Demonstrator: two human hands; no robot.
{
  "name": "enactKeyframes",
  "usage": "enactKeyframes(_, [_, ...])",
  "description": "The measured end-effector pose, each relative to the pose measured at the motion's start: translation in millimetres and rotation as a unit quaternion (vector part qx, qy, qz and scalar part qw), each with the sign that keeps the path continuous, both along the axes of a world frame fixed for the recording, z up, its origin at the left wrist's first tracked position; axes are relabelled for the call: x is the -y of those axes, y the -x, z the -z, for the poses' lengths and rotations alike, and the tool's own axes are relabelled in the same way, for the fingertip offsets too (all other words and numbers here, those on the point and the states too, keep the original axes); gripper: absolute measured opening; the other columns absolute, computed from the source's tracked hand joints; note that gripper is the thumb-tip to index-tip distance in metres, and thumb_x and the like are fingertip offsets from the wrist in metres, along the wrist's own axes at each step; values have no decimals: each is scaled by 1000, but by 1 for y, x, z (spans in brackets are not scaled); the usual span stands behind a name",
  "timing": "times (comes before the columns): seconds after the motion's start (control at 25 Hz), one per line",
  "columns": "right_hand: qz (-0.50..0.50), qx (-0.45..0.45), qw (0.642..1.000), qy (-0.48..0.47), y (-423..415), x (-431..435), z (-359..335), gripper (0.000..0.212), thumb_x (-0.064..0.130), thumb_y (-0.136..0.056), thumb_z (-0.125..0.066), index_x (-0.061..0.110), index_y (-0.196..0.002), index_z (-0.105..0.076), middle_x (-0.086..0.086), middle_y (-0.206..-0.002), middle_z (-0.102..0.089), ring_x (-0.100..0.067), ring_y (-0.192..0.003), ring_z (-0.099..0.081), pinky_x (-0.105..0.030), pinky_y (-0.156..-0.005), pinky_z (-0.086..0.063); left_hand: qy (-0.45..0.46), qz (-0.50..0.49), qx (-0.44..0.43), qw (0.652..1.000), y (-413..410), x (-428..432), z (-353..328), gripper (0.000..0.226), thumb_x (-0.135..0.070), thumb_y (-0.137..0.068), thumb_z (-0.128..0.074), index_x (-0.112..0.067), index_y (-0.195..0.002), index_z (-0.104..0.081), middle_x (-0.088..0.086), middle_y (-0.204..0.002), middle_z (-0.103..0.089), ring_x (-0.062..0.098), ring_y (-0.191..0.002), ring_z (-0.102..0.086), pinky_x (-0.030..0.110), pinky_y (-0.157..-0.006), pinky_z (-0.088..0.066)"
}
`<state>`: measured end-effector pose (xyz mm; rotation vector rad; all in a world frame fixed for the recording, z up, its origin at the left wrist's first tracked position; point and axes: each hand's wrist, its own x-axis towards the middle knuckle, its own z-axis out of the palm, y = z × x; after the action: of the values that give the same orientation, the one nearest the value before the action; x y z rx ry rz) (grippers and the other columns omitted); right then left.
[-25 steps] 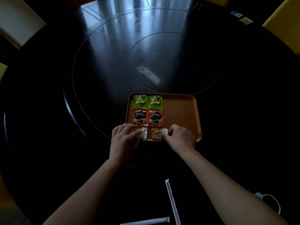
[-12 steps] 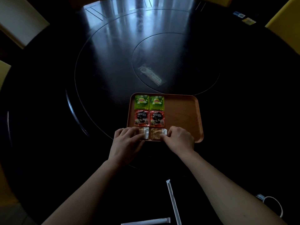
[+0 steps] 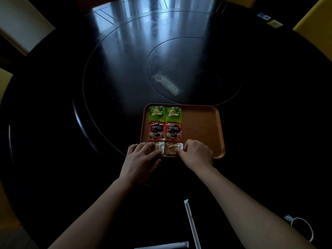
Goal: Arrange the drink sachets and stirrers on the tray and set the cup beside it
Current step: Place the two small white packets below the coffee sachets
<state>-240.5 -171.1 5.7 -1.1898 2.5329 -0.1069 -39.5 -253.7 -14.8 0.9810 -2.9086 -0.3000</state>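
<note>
An orange tray (image 3: pixel 201 128) lies on the dark round table. Its left half holds two green Lipton sachets (image 3: pixel 165 114), two red Nescafe sachets (image 3: pixel 165 131) below them, and two brown sugar sachets (image 3: pixel 170 149) along the near edge. My left hand (image 3: pixel 142 159) rests its fingers on the left brown sachet (image 3: pixel 159 147), partly covering it. My right hand (image 3: pixel 196 153) presses its fingertips on the right brown sachet's white end. Two wrapped white stirrers lie near me: one upright (image 3: pixel 191 223), one flat (image 3: pixel 165 245). No cup is clearly visible.
A clear packet (image 3: pixel 168 84) lies on the table's inner turntable. A white cable loop (image 3: pixel 301 227) sits at the lower right. Yellow chairs (image 3: pixel 316 27) stand at the table's far right, a pale chair (image 3: pixel 21 24) at the far left.
Both hands stay on the brown sachets, with fingers shifted slightly. The view has drifted a little; the sachets look nudged closer together.
</note>
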Motion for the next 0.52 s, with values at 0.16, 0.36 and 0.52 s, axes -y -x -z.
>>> enactKeyframes(0.16, [-6, 7, 1000, 8, -2, 2, 0, 40, 60, -83, -60, 21, -89, -64, -1, -93, -67, -24, -88, -64, -36, -73, -54, 9, -4, -2, 1000, 2, -2, -3, 39, -53, -89, -42, -40, -123, -57, 1, -133, -55, 22, -123, -48, 45, -100, -38])
enactKeyframes(0.36, [0, 21, 1000, 3, -1, 3, -1, 40, 61, -82, -61, 21, -87, -63, 1, -90, -66, -22, -84, -63, -36, -73, -54, -2, -9, -10, 1000, 2, -2, -3, 40, -52, -89, -42, -39, -123, -58, 3, -132, -57, 25, -121, -50, 47, -97, -40])
enactKeyframes(0.52, [1, 31, 1000, 0, 0, 2, -2, 40, 62, -82, -60, 22, -86, -63, 1, -88, -66, -21, -83, -63, -35, -72, -53, -8, -13, -7, 1000, 2, -2, -2, 43, -54, -89, -38, -39, -124, -58, 2, -134, -55, 24, -123, -48, 46, -98, -39])
